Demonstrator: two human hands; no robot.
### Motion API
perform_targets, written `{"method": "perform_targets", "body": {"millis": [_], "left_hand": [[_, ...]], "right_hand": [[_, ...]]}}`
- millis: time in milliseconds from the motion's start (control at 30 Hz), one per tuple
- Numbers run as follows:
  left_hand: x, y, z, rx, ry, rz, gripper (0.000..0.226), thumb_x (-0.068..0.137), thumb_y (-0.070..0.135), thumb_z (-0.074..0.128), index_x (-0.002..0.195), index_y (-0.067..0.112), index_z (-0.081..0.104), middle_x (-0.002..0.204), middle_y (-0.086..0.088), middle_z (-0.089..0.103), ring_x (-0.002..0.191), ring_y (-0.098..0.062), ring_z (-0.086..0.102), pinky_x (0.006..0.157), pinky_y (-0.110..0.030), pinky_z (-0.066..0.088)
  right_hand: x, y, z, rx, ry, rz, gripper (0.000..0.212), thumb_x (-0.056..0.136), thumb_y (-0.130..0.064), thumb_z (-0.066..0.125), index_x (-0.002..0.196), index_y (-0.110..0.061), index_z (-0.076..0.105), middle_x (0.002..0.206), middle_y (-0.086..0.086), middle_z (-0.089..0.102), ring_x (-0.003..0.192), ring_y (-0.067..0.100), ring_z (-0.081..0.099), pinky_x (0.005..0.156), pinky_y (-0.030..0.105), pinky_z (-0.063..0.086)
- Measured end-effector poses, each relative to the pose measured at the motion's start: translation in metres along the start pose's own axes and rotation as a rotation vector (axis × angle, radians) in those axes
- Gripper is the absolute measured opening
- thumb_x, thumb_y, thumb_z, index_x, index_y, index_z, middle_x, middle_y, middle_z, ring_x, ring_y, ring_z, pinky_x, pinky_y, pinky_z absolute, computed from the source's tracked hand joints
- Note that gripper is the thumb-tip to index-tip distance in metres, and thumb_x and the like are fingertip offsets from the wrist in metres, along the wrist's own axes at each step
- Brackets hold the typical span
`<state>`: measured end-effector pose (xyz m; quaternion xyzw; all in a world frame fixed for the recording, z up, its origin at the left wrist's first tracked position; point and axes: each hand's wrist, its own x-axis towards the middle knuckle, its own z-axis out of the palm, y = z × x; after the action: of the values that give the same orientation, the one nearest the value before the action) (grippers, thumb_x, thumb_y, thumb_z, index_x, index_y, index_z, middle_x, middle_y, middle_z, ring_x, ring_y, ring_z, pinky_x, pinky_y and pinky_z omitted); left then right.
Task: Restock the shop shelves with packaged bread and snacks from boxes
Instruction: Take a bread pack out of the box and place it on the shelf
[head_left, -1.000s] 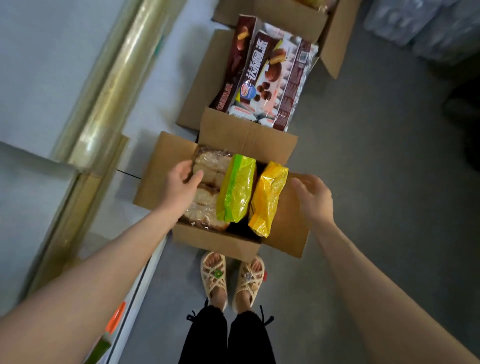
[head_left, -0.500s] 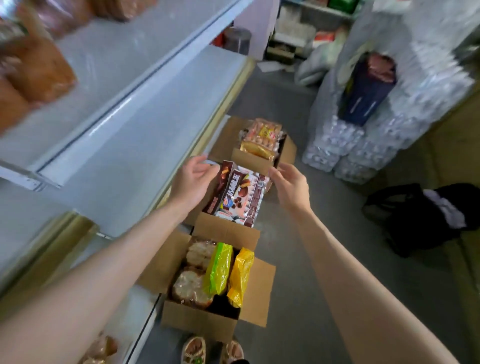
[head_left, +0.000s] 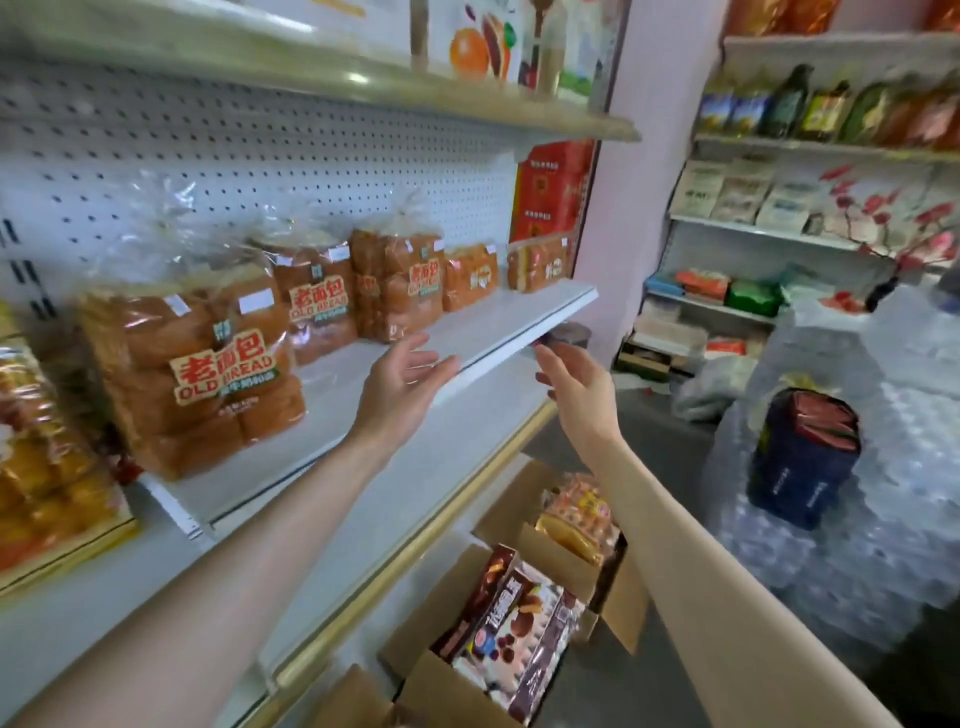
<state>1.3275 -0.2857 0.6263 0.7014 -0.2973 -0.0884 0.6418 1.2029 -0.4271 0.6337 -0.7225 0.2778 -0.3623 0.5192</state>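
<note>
My left hand (head_left: 400, 384) is open, palm up, at the front edge of the white middle shelf (head_left: 519, 322). My right hand (head_left: 579, 387) is open too, just right of that edge, holding nothing. Bagged "Old Bread" loaves (head_left: 208, 358) stand in a row along the shelf, with smaller orange bread packs (head_left: 470, 278) further along. On the floor below, an open cardboard box (head_left: 431, 613) holds brown chocolate snack packs (head_left: 511, 629). Behind it a second box (head_left: 524, 499) holds orange snack bags (head_left: 582, 514).
A lower white shelf (head_left: 405, 499) with a gold edge runs beneath. Wrapped stacks of bottled water (head_left: 852, 519) with a dark blue pack (head_left: 800, 457) on top stand at right. Stocked shelves (head_left: 779, 228) line the back wall. Yellow bread bags (head_left: 47, 467) sit at far left.
My view has lifted from the boxes on the floor to the shelves. Both hands rose, empty, from the first box to the middle shelf's front edge.
</note>
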Motion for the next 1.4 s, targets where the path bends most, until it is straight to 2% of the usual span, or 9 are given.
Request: {"method": "perform_targets", "body": {"millis": [200, 467, 600, 767, 867, 1033, 1167, 1300, 1400], "left_hand": [[-0.017, 0.061, 0.015, 0.037, 0.343, 0.042, 0.047, 0.087, 0.030, 0.068, 0.129, 0.013, 0.053, 0.104, 0.005, 0.064, 0.097, -0.006, 0.060, 0.073, -0.010, 0.040], [-0.072, 0.131, 0.007, 0.228, 0.587, 0.036, 0.049, 0.091, 0.032, 0.063, 0.136, 0.018, 0.048, 0.103, 0.016, 0.055, 0.096, 0.004, 0.055, 0.067, -0.002, 0.038], [-0.110, 0.151, 0.005, 0.260, 0.671, 0.036, 0.055, 0.091, 0.036, 0.063, 0.140, 0.020, 0.045, 0.124, 0.004, 0.058, 0.113, -0.013, 0.055, 0.093, -0.031, 0.049], [-0.157, 0.161, 0.004, 0.290, 0.762, 0.056, 0.049, 0.093, 0.033, 0.061, 0.138, 0.017, 0.048, 0.110, 0.011, 0.059, 0.102, -0.003, 0.057, 0.066, -0.007, 0.043], [-0.187, 0.156, 0.010, 0.313, 0.805, 0.032, 0.049, 0.094, 0.031, 0.060, 0.138, 0.016, 0.047, 0.097, 0.021, 0.050, 0.084, 0.012, 0.047, 0.057, 0.002, 0.038], [-0.224, 0.129, 0.025, 0.300, 0.849, -0.068, 0.051, 0.093, 0.027, 0.062, 0.139, 0.010, 0.047, 0.093, 0.018, 0.055, 0.079, 0.012, 0.054, 0.061, 0.005, 0.037], [-0.237, 0.092, 0.038, 0.280, 0.878, -0.162, 0.055, 0.092, 0.030, 0.063, 0.139, 0.008, 0.047, 0.106, 0.005, 0.062, 0.090, 0.002, 0.057, 0.071, -0.004, 0.043], [-0.234, 0.043, 0.050, 0.233, 0.937, -0.263, 0.048, 0.091, 0.023, 0.065, 0.134, 0.007, 0.051, 0.097, 0.004, 0.062, 0.081, 0.004, 0.056, 0.066, -0.001, 0.042], [-0.225, -0.002, 0.059, 0.215, 0.972, -0.362, 0.045, 0.090, 0.024, 0.066, 0.131, 0.009, 0.054, 0.107, -0.006, 0.066, 0.093, -0.011, 0.061, 0.075, -0.012, 0.045]], "right_hand": [[0.044, -0.043, -0.021, 0.077, -0.297, -0.197, 0.027, 0.097, -0.035, 0.054, 0.117, -0.018, 0.058, 0.111, -0.003, 0.065, 0.105, 0.017, 0.064, 0.097, 0.037, 0.050], [0.040, -0.087, -0.015, 0.293, -0.487, -0.260, 0.041, 0.093, -0.036, 0.061, 0.125, -0.010, 0.060, 0.116, 0.002, 0.067, 0.109, 0.019, 0.063, 0.097, 0.042, 0.051], [0.020, -0.103, -0.014, 0.361, -0.583, -0.295, 0.030, 0.096, -0.031, 0.058, 0.118, -0.011, 0.061, 0.115, 0.003, 0.066, 0.107, 0.019, 0.064, 0.074, 0.022, 0.055], [-0.017, -0.110, -0.020, 0.348, -0.627, -0.359, 0.036, 0.092, -0.040, 0.061, 0.119, -0.015, 0.062, 0.110, -0.002, 0.067, 0.107, 0.017, 0.063, 0.098, 0.039, 0.049], [-0.044, -0.101, -0.027, 0.366, -0.703, -0.327, 0.035, 0.093, -0.033, 0.061, 0.120, -0.011, 0.061, 0.099, -0.004, 0.069, 0.095, 0.005, 0.065, 0.095, 0.032, 0.051], [-0.072, -0.069, -0.032, 0.330, -0.798, -0.279, 0.038, 0.095, -0.029, 0.059, 0.126, -0.006, 0.058, 0.116, 0.007, 0.065, 0.110, 0.023, 0.062, 0.097, 0.036, 0.048], [-0.078, -0.024, -0.022, 0.270, -0.850, -0.232, 0.031, 0.095, -0.032, 0.059, 0.119, -0.013, 0.061, 0.115, 0.007, 0.067, 0.105, 0.023, 0.064, 0.096, 0.038, 0.049], [-0.069, 0.025, -0.001, 0.242, -0.920, -0.124, 0.036, 0.094, -0.032, 0.061, 0.122, -0.010, 0.060, 0.108, 0.005, 0.067, 0.103, 0.024, 0.066, 0.094, 0.036, 0.049], [-0.061, 0.069, 0.018, 0.204, -0.981, -0.049, 0.034, 0.094, -0.030, 0.061, 0.121, -0.009, 0.060, 0.109, 0.006, 0.068, 0.101, 0.024, 0.066, 0.089, 0.031, 0.049]]}}
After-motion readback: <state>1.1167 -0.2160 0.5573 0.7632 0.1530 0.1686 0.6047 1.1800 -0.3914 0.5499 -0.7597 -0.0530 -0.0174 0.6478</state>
